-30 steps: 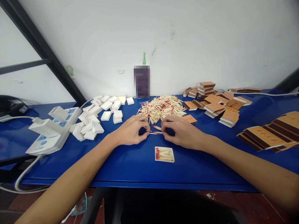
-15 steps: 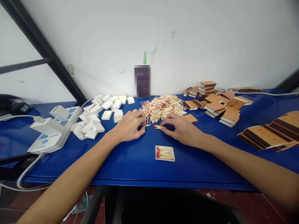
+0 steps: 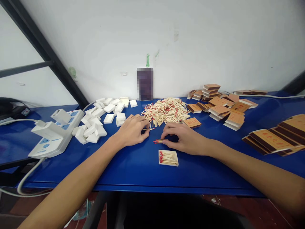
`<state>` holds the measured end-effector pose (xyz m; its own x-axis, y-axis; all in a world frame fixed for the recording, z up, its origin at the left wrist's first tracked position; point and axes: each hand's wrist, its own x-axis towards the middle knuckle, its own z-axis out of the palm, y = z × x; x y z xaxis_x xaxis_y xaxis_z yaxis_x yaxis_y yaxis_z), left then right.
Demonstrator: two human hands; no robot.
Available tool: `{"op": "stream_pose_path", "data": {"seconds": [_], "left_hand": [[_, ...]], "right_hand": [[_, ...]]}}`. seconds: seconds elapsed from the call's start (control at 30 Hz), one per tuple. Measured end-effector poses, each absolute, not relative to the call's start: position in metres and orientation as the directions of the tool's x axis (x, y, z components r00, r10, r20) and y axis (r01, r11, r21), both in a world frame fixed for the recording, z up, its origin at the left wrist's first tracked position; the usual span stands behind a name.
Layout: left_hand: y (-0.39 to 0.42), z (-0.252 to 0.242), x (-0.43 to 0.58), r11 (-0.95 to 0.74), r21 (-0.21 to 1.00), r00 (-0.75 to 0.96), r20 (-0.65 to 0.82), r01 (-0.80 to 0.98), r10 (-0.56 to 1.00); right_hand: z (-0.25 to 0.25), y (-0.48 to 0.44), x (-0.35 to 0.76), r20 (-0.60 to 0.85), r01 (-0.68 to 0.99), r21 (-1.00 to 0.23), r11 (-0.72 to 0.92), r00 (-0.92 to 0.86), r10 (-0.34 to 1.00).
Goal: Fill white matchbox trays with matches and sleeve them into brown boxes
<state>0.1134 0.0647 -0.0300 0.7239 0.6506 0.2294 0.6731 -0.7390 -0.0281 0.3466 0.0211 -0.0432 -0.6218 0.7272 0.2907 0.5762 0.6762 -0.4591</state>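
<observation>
My right hand (image 3: 182, 138) pinches a few red-tipped matches (image 3: 158, 141), their heads pointing left, just above a white matchbox tray (image 3: 176, 164) partly filled with matches (image 3: 166, 157). My left hand (image 3: 134, 130) rests at the near left side of a large match pile (image 3: 166, 109). Its thumb and fingers are closed around a match (image 3: 150, 128), whose red head sticks out to the right. A printed matchbox sleeve (image 3: 192, 122) lies flat behind my right hand.
White empty trays (image 3: 95, 121) are heaped on the left, beside a power strip (image 3: 54, 136) with plugged-in chargers. More matchbox sleeves (image 3: 219, 109) are piled at the right, with a fanned row (image 3: 271, 140) nearer. A pixelated dark rectangle (image 3: 145, 84) leans on the wall.
My right hand has moved nearer to me with its matches, from beside the pile to just above the tray, uncovering more of the sleeve behind it. My left hand has hardly moved.
</observation>
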Motion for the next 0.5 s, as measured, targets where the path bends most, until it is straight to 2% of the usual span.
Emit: {"op": "stream_pose_path", "data": {"seconds": [0.07, 0.17, 0.37, 0.5], "left_hand": [[0.064, -0.031, 0.114, -0.758, 0.041, 0.731, 0.231, 0.652, 0.642], [0.062, -0.032, 0.116, -0.78, 0.124, 0.743, 0.246, 0.613, 0.623], [0.06, -0.035, 0.121, -0.836, 0.155, 0.8, 0.243, 0.526, 0.548], [0.058, -0.037, 0.122, -0.854, 0.2, 0.813, 0.265, 0.48, 0.519]], "right_hand": [[-0.041, 0.022, 0.348, 0.319, 0.619, -0.432, 0.656, -0.576, 0.753], [-0.041, 0.027, 0.352, 0.374, 0.743, -0.325, 0.585, -0.468, 0.801], [-0.044, 0.032, 0.357, 0.335, 0.905, -0.189, 0.381, -0.306, 0.891], [-0.043, 0.032, 0.355, 0.304, 0.93, -0.123, 0.346, -0.297, 0.905]]}}
